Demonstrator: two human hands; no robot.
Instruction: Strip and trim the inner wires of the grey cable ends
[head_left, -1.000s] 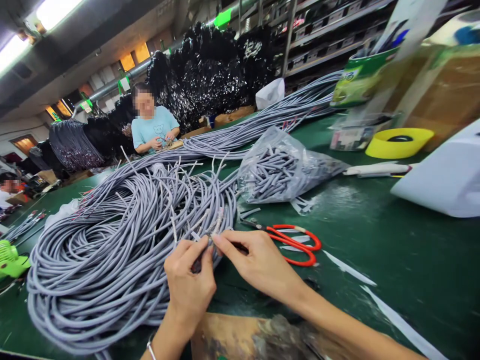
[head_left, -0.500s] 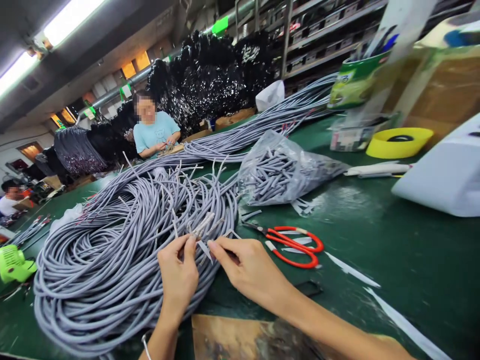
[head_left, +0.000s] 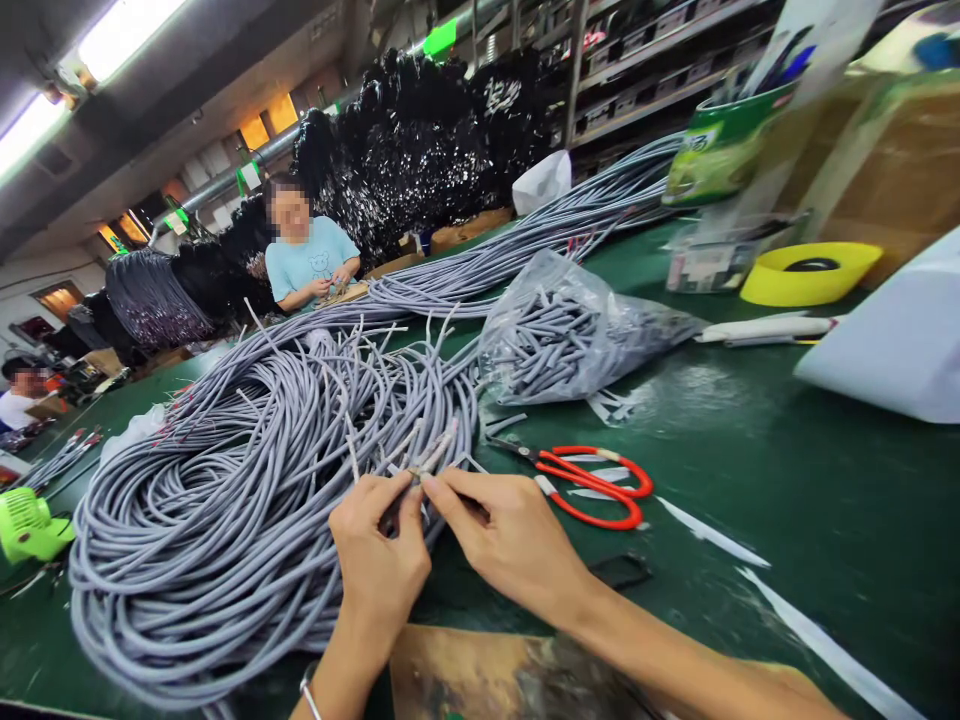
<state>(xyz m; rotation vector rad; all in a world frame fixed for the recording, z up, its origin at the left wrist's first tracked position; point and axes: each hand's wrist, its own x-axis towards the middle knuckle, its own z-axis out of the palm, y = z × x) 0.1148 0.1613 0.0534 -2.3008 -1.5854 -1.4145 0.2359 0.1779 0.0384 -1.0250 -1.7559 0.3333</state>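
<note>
My left hand (head_left: 382,540) and my right hand (head_left: 514,535) meet at the front right edge of a big coil of grey cable (head_left: 202,530). Both are closed in a pinch, thumbs and forefingers together at the end of a grey cable. Pale, stripped cable ends (head_left: 439,448) stick up just beyond the fingertips. The fingers hide most of what is pinched, and whether a white strip is between them does not show. To the right of my right hand lie red-handled scissors (head_left: 600,488), with white strips (head_left: 712,532) around them on the green table.
Behind the scissors sits a clear bag (head_left: 574,330) of short grey cable pieces. A yellow tape ring (head_left: 840,275), a green pen tin (head_left: 720,150) and a cardboard box (head_left: 892,170) stand at right. A stained board (head_left: 457,665) lies in front. Across the table a person (head_left: 311,255) sits working.
My left hand has moved right and slightly down, closing the gap to my right hand. The white strip that showed between the hands is now mostly hidden by the fingers.
</note>
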